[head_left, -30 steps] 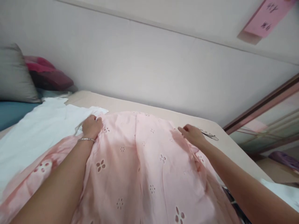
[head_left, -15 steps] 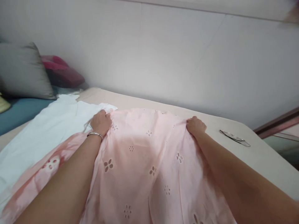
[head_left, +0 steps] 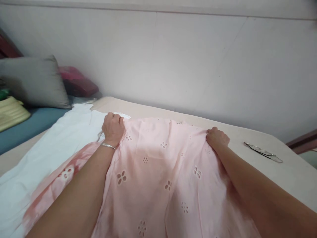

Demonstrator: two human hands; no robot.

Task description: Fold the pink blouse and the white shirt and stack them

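Two fists clamp far hem of pink eyelet fabric [head_left: 158, 172]: our left hand [head_left: 112, 129] at 11 o'clock, right hand [head_left: 218, 138] at 1 o'clock. Cloth spreads toward us on table [head_left: 284, 175]; hem runs left-right. White cloth [head_left: 61, 138] at 10 o'clock.

No legible text, label, brand, number or sign appears on any surface in the head view: neither on the pink eyelet fabric [head_left: 163, 172], the white cloth [head_left: 61, 142], nor the wall [head_left: 173, 59].
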